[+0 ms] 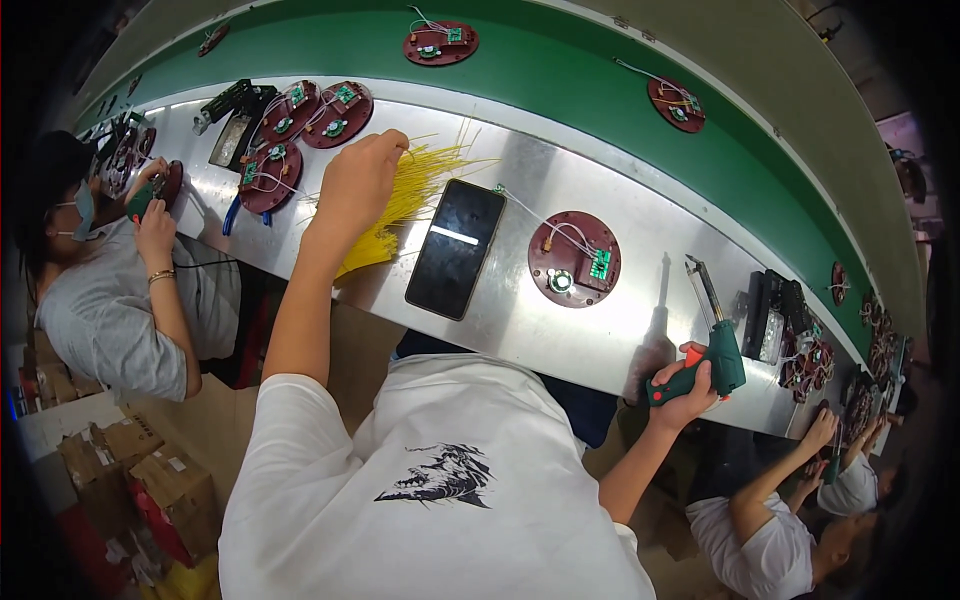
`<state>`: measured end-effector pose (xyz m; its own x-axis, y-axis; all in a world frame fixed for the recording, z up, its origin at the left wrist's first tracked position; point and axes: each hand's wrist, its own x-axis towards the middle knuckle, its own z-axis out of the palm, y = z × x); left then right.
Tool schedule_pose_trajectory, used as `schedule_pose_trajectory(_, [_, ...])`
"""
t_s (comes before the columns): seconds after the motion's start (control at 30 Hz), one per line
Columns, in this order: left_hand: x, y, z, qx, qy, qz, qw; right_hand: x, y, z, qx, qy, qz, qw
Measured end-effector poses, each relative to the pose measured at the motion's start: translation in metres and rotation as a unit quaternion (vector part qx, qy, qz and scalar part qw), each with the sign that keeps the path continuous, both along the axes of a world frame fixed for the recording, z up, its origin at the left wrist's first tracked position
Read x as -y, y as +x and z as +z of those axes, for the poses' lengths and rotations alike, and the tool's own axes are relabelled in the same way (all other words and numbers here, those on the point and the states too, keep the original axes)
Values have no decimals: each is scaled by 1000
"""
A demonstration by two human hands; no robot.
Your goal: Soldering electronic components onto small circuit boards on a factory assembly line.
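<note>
My right hand (690,388) is wrapped round the handle of a green soldering gun (726,352) with red buttons. Its metal tip points up and away over the steel bench. My left hand (358,182) is over a fan of thin yellow wires (418,190), its fingers curled together at their far end. What sits between those fingertips, if anything, is hidden. Right of the wires lies a black phone (455,250). Between phone and soldering gun, a round dark-red disc (573,258) lies flat, bearing a green circuit board, a small round part and white leads.
Several similar discs (338,115) lie at the back left near a black-framed box (232,138). Other discs (440,44) sit on the green belt (560,75) behind the steel bench (500,335). Co-workers sit at left (120,290) and right (760,530). Cartons (170,490) stand on the floor.
</note>
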<state>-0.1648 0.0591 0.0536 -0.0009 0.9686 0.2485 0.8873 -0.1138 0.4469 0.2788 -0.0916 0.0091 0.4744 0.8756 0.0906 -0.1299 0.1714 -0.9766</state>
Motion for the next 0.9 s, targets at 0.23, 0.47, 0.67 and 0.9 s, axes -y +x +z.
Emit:
schedule_pose_trajectory(0.23, [-6,4,1,-4,-18,1,1000,1,1,-1,-13,-7,-3,1000])
schedule_pose_trajectory(0.47, [14,11,14,-40,-11,-42,998,-1,4,0,-5,-15,2,1000])
schedule_pose_trajectory(0.67, [11,9,0,-118,-46,-64,990,0,2,1,-10,-3,7,1000])
schedule_pose_trajectory(0.9, [10,7,-12,-19,60,-76,995,2,4,-5,-23,8,-1,1000])
